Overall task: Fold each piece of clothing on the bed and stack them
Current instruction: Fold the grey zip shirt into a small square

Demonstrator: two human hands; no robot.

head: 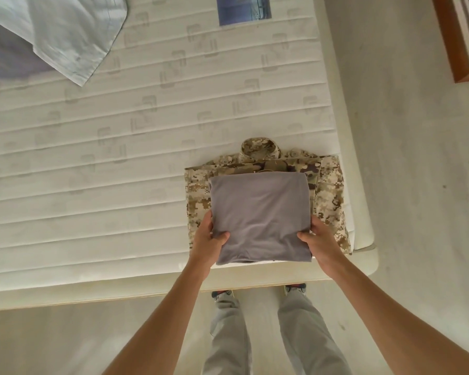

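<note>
A folded grey garment (260, 215) sits on top of a folded camouflage shirt (332, 196) near the right near corner of the bed (92, 163), and both hands are clamped on it. The left hand (210, 240) grips its left near edge, thumb curled over the top of the cloth and the fingers tucked under, out of sight. The right hand (318, 238) mirrors this on the right near edge, thumb on top, fingers hidden beneath. The grey piece is a neat rectangle, narrower than the camouflage shirt, which shows on the left, right and far sides; its near edge hangs slightly past the edge of the mattress (whether it is fully resting on the pile or partly lifted cannot be told). The camouflage shirt lies flat with its collar pointing to the far side. At the far left corner of the view a pale blue garment (71, 33) lies spread out, unfolded, overlapping a lilac cloth (6, 52) at the left edge. A blue printed label (244, 9) sits on the mattress at the far edge. The person stands at the near side of the bed on a pale floor (417, 158), grey trousers (295, 334) and shoe tips visible below the arms. A wooden frame (458, 50) shows at the far right.
</note>
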